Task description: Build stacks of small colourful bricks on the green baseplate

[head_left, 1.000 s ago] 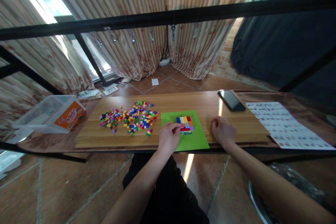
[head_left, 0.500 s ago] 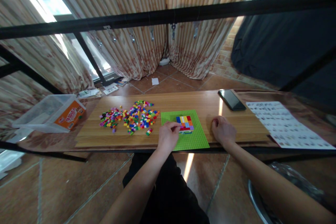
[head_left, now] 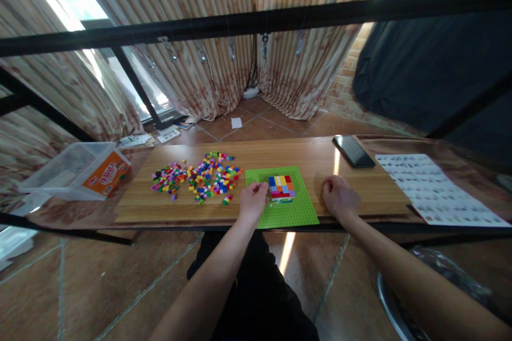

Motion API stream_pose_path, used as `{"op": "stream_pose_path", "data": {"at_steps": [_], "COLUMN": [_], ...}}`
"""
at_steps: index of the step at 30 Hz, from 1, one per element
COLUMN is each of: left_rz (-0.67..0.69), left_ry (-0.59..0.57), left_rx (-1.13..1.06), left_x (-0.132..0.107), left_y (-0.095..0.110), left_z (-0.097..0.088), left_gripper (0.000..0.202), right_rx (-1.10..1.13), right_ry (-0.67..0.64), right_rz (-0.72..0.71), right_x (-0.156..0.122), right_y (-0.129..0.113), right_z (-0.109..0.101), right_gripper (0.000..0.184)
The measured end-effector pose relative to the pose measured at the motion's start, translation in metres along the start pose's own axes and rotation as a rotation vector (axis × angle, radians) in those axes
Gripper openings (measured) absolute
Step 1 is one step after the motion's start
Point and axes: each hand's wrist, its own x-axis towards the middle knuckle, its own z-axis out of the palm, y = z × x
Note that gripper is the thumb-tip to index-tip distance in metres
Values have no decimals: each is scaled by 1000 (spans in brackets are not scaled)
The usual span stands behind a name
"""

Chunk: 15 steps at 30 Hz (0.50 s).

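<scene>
A flat block of coloured toy bricks [head_left: 281,186], with blue, yellow, red, orange and purple on top, sits on a green baseplate [head_left: 286,218]. My left hand [head_left: 253,201] is over the baseplate's left part, thumb and fingertips pinched beside the block's left side. Whatever is in that pinch, if anything, is too small to make out. To the right of the baseplate, my right hand [head_left: 341,196] rests on the wooden board, fingers curled into a loose fist with nothing visible in it.
Loose toy bricks [head_left: 212,178] lie spread on the wooden board [head_left: 276,152] to the left. A clear plastic box [head_left: 68,170] with an orange label stands at far left. A phone [head_left: 353,151] and a printed sheet [head_left: 436,186] lie at right. A black bar [head_left: 256,24] crosses behind.
My left hand has drawn back slightly left from over the block's left edge, uncovering more of it. My right hand stays where it was.
</scene>
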Motion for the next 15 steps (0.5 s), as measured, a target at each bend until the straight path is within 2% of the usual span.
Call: {"op": "stream_pose_path", "data": {"at_steps": [5,15], "left_rz": [-58,-74], "left_ry": [-2,-66], "left_rx": [-6,23], "left_x": [2,1], "left_y": [2,0], "left_z": [-2,4], "left_gripper": [19,6], "right_rx": [10,4], "right_ry": [6,5], "right_rz": [-6,0], "right_x": [0,0], "right_y": [-1,-1], "right_z": [-1,-1], "right_gripper": [28,29]}}
